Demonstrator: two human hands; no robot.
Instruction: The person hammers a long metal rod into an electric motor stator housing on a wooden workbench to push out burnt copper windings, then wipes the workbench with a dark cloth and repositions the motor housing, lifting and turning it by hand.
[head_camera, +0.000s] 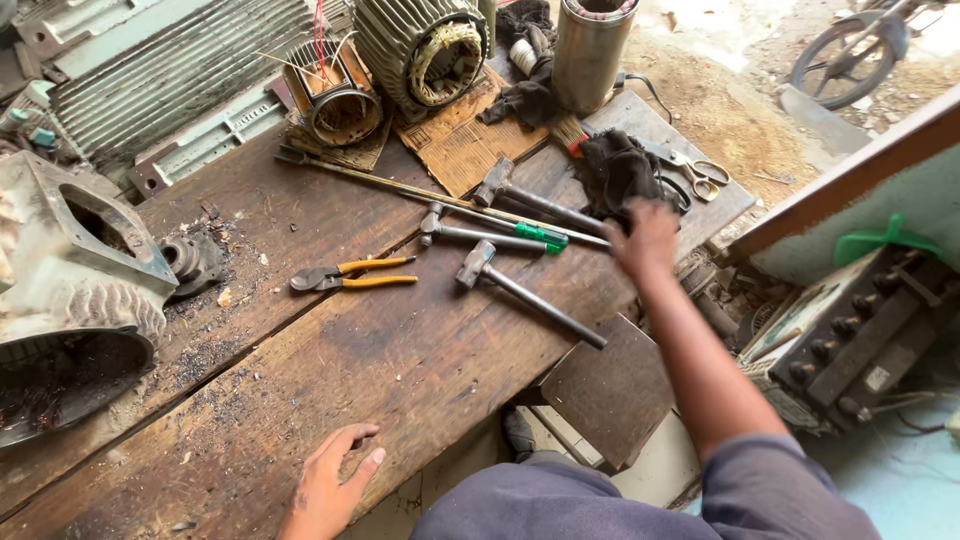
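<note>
Head view: worn wooden bench (330, 380), plank top gritty with dark filings. Finned grey motor housing (70, 290) at left edge. Right hand (645, 240) reaches to black cloth (615, 170), blurred; grip state cannot be told. Left hand (330, 490) flat on bench edge, fingers spread, holding nothing. Steel hammers (520, 292) lie between; yellow-handled pliers (350, 275) apart. Judged step: fetching cloth; needs firm pinch.
</note>
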